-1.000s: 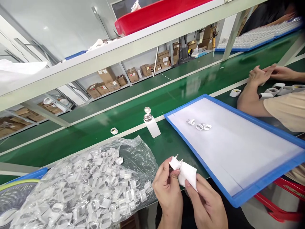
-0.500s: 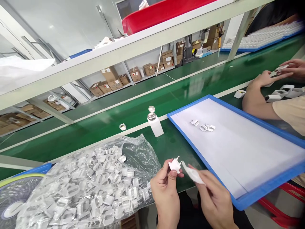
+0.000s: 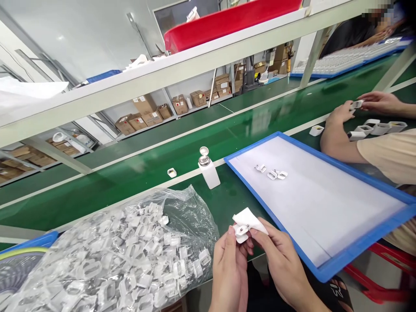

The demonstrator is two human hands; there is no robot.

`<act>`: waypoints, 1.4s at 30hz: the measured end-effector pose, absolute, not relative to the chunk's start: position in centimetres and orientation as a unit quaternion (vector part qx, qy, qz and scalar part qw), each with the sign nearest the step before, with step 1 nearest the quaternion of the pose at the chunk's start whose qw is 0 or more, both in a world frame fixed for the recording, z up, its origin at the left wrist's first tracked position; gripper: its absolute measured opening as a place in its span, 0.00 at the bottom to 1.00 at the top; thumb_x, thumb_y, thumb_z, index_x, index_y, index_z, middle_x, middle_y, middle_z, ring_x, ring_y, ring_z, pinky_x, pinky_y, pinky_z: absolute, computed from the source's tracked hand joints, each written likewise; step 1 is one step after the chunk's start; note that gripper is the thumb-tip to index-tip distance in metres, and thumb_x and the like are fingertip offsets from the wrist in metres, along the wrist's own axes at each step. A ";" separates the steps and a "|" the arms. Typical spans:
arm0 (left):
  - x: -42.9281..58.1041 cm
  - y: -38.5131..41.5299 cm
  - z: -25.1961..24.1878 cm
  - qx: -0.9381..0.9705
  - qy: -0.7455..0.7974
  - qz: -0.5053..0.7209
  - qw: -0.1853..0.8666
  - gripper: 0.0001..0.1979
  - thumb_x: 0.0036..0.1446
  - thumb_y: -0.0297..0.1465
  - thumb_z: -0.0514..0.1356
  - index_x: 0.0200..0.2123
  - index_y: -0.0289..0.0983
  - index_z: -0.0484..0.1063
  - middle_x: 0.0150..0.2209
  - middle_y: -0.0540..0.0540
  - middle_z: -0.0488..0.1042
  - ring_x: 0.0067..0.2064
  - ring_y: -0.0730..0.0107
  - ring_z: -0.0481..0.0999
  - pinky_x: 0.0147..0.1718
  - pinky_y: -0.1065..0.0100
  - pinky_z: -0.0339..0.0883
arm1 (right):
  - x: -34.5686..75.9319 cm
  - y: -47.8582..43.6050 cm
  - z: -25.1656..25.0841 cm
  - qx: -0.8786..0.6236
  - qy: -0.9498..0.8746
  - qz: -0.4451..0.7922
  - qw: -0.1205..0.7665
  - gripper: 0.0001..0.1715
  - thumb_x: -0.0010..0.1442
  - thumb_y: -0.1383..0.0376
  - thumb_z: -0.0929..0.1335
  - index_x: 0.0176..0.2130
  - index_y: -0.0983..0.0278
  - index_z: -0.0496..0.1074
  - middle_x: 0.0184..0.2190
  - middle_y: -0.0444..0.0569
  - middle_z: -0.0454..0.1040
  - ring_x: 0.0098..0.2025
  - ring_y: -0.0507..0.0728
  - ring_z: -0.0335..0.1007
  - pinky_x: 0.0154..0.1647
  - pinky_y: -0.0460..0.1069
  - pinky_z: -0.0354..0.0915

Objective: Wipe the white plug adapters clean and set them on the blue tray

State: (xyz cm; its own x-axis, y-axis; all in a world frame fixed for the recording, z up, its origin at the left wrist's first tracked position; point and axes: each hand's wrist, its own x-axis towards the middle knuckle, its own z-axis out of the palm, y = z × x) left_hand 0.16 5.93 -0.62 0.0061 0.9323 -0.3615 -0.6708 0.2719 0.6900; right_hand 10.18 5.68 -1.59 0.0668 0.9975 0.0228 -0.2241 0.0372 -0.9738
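Note:
My left hand (image 3: 229, 264) pinches a small white plug part (image 3: 241, 232) with metal pins, held low in front of me over the green bench. My right hand (image 3: 279, 255) grips a white wiping cloth (image 3: 248, 218) and presses it over the top of that part. A clear plastic bag (image 3: 107, 255) heaped with several more white plug parts lies just left of my hands. To the right sits a blue-rimmed white tray (image 3: 357, 247) carrying three plug parts (image 3: 271, 171) near its far corner.
A white pump dispenser bottle (image 3: 208, 170) stands behind my hands, with one loose white piece (image 3: 172, 173) on the green conveyor belt (image 3: 136, 160). A co-worker's arms (image 3: 341, 130) handle white housings (image 3: 373, 126) at the right. A shelf beam (image 3: 162, 73) with a red bin (image 3: 227, 19) runs overhead.
The cloth was apart from the plug part half a second ago; my right hand has now brought it over the part. Both hands sit slightly lower. The small piece on the belt has drifted right.

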 end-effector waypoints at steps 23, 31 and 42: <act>-2.5 5.5 -1.3 0.218 0.440 0.575 0.655 0.25 0.46 0.47 0.74 0.42 0.35 0.84 0.48 0.37 0.82 0.54 0.49 0.76 0.55 0.57 0.69 | 9.0 4.5 -1.9 -0.402 -0.706 0.164 0.559 0.25 0.64 0.77 0.64 0.55 0.60 0.76 0.33 0.50 0.73 0.32 0.56 0.72 0.34 0.50 0.73; -2.6 6.9 0.6 0.008 0.409 0.524 0.747 0.11 0.59 0.33 0.69 0.37 0.29 0.82 0.40 0.34 0.82 0.34 0.69 0.80 0.35 0.72 0.76 | 8.7 2.5 -1.9 -0.499 -0.583 0.246 0.592 0.19 0.69 0.66 0.64 0.54 0.54 0.78 0.41 0.50 0.75 0.33 0.53 0.72 0.28 0.45 0.69; -2.2 6.8 0.6 0.124 0.417 0.580 0.689 0.16 0.52 0.33 0.74 0.43 0.32 0.82 0.45 0.37 0.83 0.44 0.63 0.83 0.48 0.69 0.76 | 8.6 4.3 -2.8 -0.554 -0.251 0.435 0.664 0.18 0.59 0.52 0.74 0.30 0.64 0.74 0.24 0.47 0.67 0.27 0.55 0.63 0.26 0.48 0.66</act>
State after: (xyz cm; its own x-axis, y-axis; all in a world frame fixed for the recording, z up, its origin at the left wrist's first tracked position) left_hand -2.21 6.78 0.60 -0.0209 0.9027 -0.4298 -0.6953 0.2958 0.6550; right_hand 8.59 4.28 -2.85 0.4949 0.8561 -0.1485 -0.2991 0.0074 -0.9542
